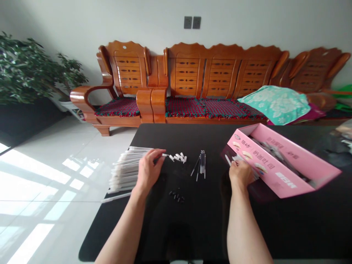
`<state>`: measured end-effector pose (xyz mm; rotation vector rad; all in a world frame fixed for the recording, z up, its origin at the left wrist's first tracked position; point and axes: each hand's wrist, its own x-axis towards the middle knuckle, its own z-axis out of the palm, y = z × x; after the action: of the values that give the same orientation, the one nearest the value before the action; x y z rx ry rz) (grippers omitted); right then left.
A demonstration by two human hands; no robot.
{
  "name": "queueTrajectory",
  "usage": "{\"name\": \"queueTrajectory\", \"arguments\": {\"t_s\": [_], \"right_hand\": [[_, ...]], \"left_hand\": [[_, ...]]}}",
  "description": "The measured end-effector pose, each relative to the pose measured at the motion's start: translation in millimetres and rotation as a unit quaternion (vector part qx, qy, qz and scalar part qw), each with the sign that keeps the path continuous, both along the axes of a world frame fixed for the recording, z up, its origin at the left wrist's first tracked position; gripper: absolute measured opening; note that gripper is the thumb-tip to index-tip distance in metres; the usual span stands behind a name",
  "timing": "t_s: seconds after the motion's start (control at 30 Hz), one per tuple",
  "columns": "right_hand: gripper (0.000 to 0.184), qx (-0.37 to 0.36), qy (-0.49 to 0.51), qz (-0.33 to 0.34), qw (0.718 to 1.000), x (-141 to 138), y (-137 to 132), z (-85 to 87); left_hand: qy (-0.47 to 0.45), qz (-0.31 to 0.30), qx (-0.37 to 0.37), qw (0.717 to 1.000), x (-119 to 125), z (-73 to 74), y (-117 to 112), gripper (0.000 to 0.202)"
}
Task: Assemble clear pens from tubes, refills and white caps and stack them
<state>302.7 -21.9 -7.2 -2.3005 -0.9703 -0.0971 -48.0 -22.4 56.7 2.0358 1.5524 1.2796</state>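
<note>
My left hand (pixel 150 167) is closed in a pinch, with a small white pen cap (pixel 165 155) at its fingertips. Similar white pen caps (pixel 180 158) lie loosely just right of it. Beneath and left of that hand spreads a pile of long white pen barrels (pixel 123 170). My right hand (pixel 241 173) is wrapped around a white pen barrel (pixel 228 160), beside the pink box; more pale, clear pieces show behind the fingers, partly hidden. Between the hands lies a bunch of dark pen refills (pixel 202 163). Small black pen parts (pixel 176 196) sit nearer me.
A pink cardboard box (pixel 271 165) holding grey items stands on the black table (pixel 198 227), at the right. Crumpled clear plastic (pixel 337 148) lies at the far right. Behind the table runs a wooden sofa (pixel 189 77) with a turquoise cloth (pixel 277 102). Plants (pixel 33 69) stand left.
</note>
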Motion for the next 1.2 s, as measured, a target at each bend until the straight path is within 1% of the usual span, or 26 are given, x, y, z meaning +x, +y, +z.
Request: {"name": "queueTrajectory", "arguments": {"t_s": [0.03,0.1,0.17,0.27,0.33,0.43,0.57,0.7,0.87,0.93,1.0,1.07,1.1,1.13,1.2], "right_hand": [[0.015,-0.009,-0.006,-0.018,1.0,2,-1,-0.5],[0.01,-0.039,-0.002,-0.019,0.999,2,-2,-1.3],[0.009,-0.077,0.002,-0.01,0.997,-1,-1,-0.4],[0.013,-0.132,-0.01,0.029,0.991,-12,1,5.3],[0.016,-0.157,-0.023,0.067,0.985,-24,3,10.1],[0.02,-0.177,-0.035,0.121,0.976,-46,5,15.5],[0.021,-0.196,-0.044,0.17,0.965,-72,6,18.7],[0.021,-0.22,-0.034,0.203,0.954,-89,5,19.0],[0.02,-0.221,-0.031,0.219,0.95,-97,4,17.5],[0.021,-0.213,-0.019,0.217,0.952,-96,5,16.9],[0.022,-0.181,0.006,0.206,0.962,-93,5,15.8],[0.022,-0.119,0.056,0.201,0.971,-88,6,13.7],[0.022,-0.079,0.096,0.2,0.972,-85,6,12.1],[0.022,-0.038,0.146,0.201,0.968,-82,6,10.2],[0.023,0.035,0.243,0.199,0.949,-77,7,5.9]], "left_hand": [[-0.009,-0.024,-0.014,1.0,13,-4.8,1,0.023],[-0.015,-0.056,-0.033,0.998,35,-16.3,2,0.022],[-0.008,-0.073,-0.049,0.996,48,-28.6,1,0.022],[0.012,-0.082,-0.071,0.994,54,-43.8,-3,0.021],[0.019,-0.077,-0.082,0.993,53,-49.2,-3,0.02],[0.02,-0.057,-0.088,0.994,49,-51.1,-1,0.019],[0.024,-0.045,-0.087,0.995,48,-51.4,1,0.017],[0.049,-0.07,-0.1,0.991,59,-54.3,0,0.014],[0.147,-0.107,-0.121,0.976,78,-54.7,-2,0.017],[0.169,-0.105,-0.125,0.972,81,-54.1,-1,0.016],[0.182,-0.094,-0.134,0.97,82,-53.5,-1,0.012],[0.2,-0.072,-0.147,0.966,82,-52.9,-1,0.007],[0.211,-0.058,-0.154,0.964,82,-52.6,-1,0.006],[0.222,-0.045,-0.162,0.96,82,-52.2,-1,0.007],[0.241,-0.022,-0.174,0.955,82,-51.5,-2,0.011]]}}
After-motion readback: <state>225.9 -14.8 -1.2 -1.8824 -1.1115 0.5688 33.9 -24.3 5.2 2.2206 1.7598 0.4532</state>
